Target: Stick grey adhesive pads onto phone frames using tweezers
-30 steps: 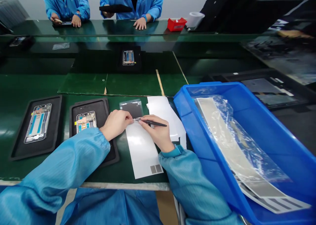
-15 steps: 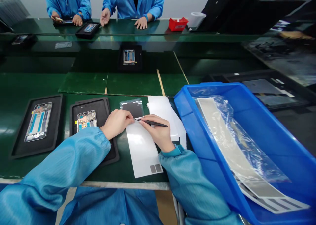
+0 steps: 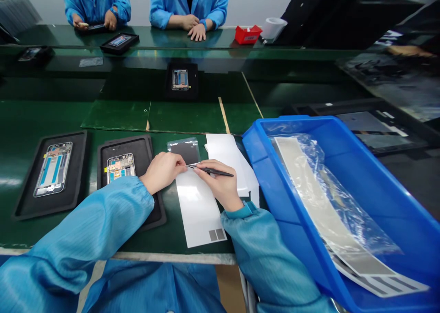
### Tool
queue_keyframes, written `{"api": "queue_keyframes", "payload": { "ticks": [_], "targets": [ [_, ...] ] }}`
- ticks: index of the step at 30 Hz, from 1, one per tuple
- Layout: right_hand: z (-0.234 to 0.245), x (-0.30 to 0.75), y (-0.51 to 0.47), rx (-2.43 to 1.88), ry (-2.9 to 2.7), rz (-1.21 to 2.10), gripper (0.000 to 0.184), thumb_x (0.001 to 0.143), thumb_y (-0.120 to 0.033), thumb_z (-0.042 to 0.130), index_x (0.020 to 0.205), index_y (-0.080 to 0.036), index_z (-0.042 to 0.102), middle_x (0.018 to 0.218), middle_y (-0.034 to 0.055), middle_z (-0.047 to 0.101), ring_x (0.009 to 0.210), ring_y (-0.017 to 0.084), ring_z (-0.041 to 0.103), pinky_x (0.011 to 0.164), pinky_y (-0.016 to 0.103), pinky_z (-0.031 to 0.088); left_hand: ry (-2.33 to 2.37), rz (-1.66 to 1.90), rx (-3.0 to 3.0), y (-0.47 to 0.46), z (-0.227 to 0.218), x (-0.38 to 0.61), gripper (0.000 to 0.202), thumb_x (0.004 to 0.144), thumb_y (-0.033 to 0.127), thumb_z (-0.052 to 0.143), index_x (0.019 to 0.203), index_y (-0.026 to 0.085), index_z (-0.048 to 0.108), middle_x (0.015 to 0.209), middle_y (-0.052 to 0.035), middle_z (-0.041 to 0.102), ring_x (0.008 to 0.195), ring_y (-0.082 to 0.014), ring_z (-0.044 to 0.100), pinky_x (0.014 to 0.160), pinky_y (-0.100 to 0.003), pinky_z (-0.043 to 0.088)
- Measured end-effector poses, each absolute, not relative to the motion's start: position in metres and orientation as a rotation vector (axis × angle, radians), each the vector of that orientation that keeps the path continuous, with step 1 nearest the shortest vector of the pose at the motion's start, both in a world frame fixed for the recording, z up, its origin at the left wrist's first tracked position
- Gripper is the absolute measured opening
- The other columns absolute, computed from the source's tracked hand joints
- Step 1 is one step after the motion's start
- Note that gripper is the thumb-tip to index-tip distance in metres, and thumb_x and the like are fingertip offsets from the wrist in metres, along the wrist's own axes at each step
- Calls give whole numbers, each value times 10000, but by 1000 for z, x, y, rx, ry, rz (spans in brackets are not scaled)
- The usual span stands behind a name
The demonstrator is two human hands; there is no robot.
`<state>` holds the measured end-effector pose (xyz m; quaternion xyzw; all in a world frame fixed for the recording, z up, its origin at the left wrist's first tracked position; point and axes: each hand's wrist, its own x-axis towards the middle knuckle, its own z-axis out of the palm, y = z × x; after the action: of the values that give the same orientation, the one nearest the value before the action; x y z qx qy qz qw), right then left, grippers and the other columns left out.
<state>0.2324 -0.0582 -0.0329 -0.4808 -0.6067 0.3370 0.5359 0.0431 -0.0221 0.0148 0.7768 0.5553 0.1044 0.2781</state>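
Observation:
My right hand (image 3: pixel 220 183) grips black tweezers (image 3: pixel 215 171), their tips pointing left to the fingertips of my left hand (image 3: pixel 164 171). The left fingers are pinched together; whatever lies between them is too small to make out. Under both hands is a white backing sheet (image 3: pixel 197 203) with two dark grey squares (image 3: pixel 217 234) near its lower right corner. A clear bag with a dark piece (image 3: pixel 187 150) lies just beyond the fingers. Left of my left hand, an open phone body (image 3: pixel 120 166) rests in a black tray (image 3: pixel 142 148), partly covered by my sleeve.
Another phone body (image 3: pixel 54 168) sits in a black tray (image 3: pixel 77 175) at far left. More white sheets (image 3: pixel 228 157) lie beside a blue bin (image 3: pixel 285 198) holding grey strips (image 3: pixel 309 189) and plastic wrap. Two people in blue work across the bench, near a red box (image 3: pixel 248 35).
My hands and the tweezers stay nearly still. Across the bench, one person has brought their hands together, and the tray beside them has shifted slightly left.

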Motion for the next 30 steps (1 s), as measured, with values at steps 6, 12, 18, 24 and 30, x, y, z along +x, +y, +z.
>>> {"api": "queue_keyframes", "payload": {
  "ticks": [6, 12, 18, 24, 30],
  "targets": [
    [-35, 233, -58, -1166, -1444, 798, 76, 773, -302, 809, 813, -247, 775, 885, 51, 772, 838, 232, 720, 785, 397, 609, 1488, 278, 2086, -21, 14, 43, 164, 870, 306, 628, 846, 225, 768, 797, -26, 753, 792, -203, 685, 740, -291, 495],
    [-37, 234, -57, -1167, -1431, 805, 75, 769, -306, 811, 809, -250, 779, 880, 51, 772, 838, 237, 720, 789, 405, 606, 1495, 277, 2087, -22, 14, 44, 153, 873, 299, 636, 843, 227, 768, 803, -23, 754, 790, -208, 684, 747, -297, 498],
    [-36, 233, -56, -1190, -1338, 882, 94, 746, -301, 828, 796, -241, 775, 862, 46, 771, 832, 227, 721, 781, 384, 607, 1455, 263, 2103, -20, 19, 42, 184, 898, 290, 613, 924, 207, 775, 859, -37, 766, 829, -219, 692, 766, -304, 498],
    [-31, 234, -54, -1191, -1223, 938, 94, 736, -279, 825, 781, -226, 763, 844, 46, 767, 802, 214, 715, 755, 364, 592, 1353, 255, 2143, -19, 20, 37, 249, 924, 206, 540, 1021, 209, 769, 1062, -37, 770, 981, -232, 699, 886, -318, 500],
    [-30, 236, -53, -1192, -1211, 936, 97, 734, -284, 818, 774, -220, 757, 828, 42, 762, 800, 211, 710, 756, 362, 584, 1388, 410, 2133, -23, 19, 38, 333, 927, 158, 470, 1164, 168, 704, 1195, -76, 703, 1087, -218, 650, 967, -323, 477]
  ]
}}
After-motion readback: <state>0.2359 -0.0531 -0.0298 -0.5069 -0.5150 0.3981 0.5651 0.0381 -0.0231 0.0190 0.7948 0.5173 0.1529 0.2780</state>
